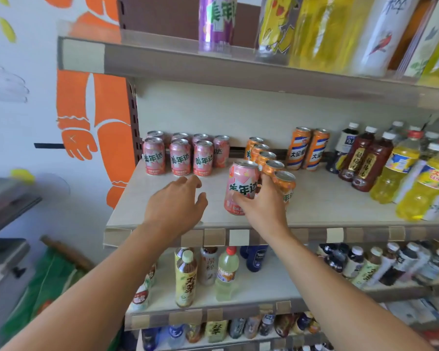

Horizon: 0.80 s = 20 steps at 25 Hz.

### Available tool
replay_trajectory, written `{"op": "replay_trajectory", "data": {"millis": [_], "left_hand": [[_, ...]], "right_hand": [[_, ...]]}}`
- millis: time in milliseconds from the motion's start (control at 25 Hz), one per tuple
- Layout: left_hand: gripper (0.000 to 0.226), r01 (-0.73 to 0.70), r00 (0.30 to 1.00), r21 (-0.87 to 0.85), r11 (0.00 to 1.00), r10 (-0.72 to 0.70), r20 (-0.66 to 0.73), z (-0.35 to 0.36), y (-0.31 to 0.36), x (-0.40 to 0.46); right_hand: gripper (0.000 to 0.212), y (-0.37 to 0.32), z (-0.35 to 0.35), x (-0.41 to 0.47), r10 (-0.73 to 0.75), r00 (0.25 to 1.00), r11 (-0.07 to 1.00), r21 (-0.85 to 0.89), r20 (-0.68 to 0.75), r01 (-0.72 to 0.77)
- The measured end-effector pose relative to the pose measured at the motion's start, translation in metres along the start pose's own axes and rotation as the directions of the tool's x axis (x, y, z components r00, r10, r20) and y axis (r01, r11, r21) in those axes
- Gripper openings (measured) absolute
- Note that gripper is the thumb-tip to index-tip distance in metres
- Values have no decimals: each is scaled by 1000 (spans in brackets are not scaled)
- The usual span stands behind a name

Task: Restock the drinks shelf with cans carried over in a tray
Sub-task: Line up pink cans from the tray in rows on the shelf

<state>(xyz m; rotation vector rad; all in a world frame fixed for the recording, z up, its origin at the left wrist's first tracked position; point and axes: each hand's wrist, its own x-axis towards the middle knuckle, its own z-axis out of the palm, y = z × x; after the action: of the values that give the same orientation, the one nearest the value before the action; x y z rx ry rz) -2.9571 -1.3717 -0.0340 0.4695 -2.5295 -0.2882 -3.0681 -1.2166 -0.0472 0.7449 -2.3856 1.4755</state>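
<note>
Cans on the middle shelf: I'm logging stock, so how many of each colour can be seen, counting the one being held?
Pink cans: 8, including the one in the right hand's grip
Orange cans, front-to-back row: 5
Tall orange-and-white cans: 2
Total: 15

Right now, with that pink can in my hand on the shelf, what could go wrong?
The right hand grips the pink can right against the orange cans; pushing it back carelessly could topple that row. The left hand hovers open, so it isn't steadying anything. The can also stands near the shelf front and might tip off.
</note>
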Motion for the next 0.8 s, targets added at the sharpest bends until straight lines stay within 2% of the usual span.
{"op": "replay_trajectory", "data": {"millis": [480, 800], "left_hand": [[33, 44, 999, 27, 999, -45, 31, 66, -25, 102], [33, 59, 997, 58, 997, -62, 56, 99, -33, 135]], "right_hand": [[65, 51, 87, 120, 40, 999, 996, 84, -22, -38], [65, 78, 118, 166, 35, 998, 999, 38, -53, -33]]}}
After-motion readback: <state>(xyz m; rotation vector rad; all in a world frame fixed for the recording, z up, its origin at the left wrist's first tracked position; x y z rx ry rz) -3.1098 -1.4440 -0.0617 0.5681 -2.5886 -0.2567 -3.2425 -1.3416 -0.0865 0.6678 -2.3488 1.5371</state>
